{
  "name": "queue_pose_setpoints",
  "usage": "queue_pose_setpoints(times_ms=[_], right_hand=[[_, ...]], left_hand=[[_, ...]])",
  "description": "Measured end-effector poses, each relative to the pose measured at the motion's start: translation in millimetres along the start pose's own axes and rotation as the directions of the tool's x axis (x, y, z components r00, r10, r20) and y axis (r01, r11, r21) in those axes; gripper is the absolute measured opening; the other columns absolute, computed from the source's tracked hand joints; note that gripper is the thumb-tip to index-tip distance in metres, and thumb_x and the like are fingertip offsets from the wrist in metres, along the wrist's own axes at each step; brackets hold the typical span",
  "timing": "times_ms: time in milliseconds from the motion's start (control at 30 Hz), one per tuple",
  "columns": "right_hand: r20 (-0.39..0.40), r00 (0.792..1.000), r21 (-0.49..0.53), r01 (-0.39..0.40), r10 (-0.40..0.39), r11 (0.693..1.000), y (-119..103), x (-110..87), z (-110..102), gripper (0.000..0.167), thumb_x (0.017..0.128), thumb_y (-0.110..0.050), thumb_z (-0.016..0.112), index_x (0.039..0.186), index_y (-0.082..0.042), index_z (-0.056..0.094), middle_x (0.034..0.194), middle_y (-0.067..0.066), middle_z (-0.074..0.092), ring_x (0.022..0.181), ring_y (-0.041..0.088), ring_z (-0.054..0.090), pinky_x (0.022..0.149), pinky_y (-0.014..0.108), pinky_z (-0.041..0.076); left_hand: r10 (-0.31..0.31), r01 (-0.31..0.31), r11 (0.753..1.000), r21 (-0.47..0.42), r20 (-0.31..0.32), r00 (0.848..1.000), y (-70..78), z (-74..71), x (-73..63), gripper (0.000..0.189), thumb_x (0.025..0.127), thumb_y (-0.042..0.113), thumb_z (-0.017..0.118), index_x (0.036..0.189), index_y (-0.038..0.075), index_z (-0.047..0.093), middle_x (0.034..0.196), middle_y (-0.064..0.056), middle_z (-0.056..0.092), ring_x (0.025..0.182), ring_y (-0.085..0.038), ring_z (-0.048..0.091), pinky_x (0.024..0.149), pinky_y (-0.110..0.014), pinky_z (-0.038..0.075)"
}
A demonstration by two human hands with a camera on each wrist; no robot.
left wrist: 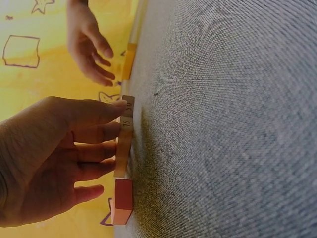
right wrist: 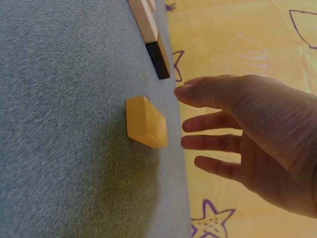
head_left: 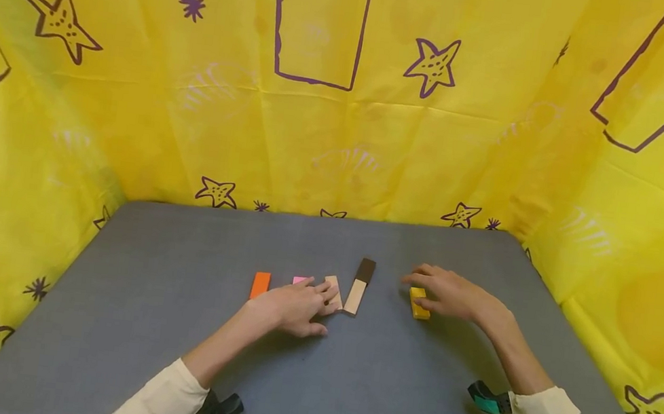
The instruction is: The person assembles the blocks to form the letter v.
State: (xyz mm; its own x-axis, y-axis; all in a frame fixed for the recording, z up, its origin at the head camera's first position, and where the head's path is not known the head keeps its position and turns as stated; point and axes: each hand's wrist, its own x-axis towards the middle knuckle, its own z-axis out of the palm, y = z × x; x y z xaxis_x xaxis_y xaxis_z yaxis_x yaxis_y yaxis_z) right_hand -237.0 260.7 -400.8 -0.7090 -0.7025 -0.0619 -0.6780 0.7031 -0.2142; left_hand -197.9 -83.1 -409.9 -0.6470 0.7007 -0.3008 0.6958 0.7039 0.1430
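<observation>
My left hand [head_left: 299, 307] reaches over a pale wooden block [head_left: 332, 285] and a pink block [head_left: 299, 279], with the fingers spread. In the left wrist view its fingertips overlap a wooden block [left wrist: 123, 148] with markings on its end, and a reddish-pink block [left wrist: 124, 196] lies by the little finger. Over a yellow block [head_left: 419, 309] hovers my right hand [head_left: 451, 294], fingers extended. The right wrist view has those fingers apart from the yellow block [right wrist: 143, 124], with nothing held.
An orange block [head_left: 260, 285] lies left of the pink one. Between the hands, another pale wooden block [head_left: 354, 298] lies end to end with a dark brown block [head_left: 365, 270]. The grey tabletop [head_left: 348, 386] meets yellow cloth walls [head_left: 313, 157] at the back and sides.
</observation>
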Motion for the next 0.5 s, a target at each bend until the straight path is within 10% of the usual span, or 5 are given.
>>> queue_pose_setpoints(times_ms=[500], right_hand=[[0.008,0.998,0.009,0.060,-0.060,0.998,0.5,-14.1,7.8,0.049,0.088,-0.005,0.082,0.134,-0.011,0.068,0.138,0.015,0.063,0.126,0.039,0.062,0.102,0.063,0.054]], left_hand=[[-0.002,0.002,1.000,-0.006,-0.001,1.000,-0.7,2.5,0.0,0.060,0.104,0.042,0.063,0.157,0.016,0.048,0.173,-0.010,0.031,0.163,-0.027,0.026,0.135,-0.050,0.019]])
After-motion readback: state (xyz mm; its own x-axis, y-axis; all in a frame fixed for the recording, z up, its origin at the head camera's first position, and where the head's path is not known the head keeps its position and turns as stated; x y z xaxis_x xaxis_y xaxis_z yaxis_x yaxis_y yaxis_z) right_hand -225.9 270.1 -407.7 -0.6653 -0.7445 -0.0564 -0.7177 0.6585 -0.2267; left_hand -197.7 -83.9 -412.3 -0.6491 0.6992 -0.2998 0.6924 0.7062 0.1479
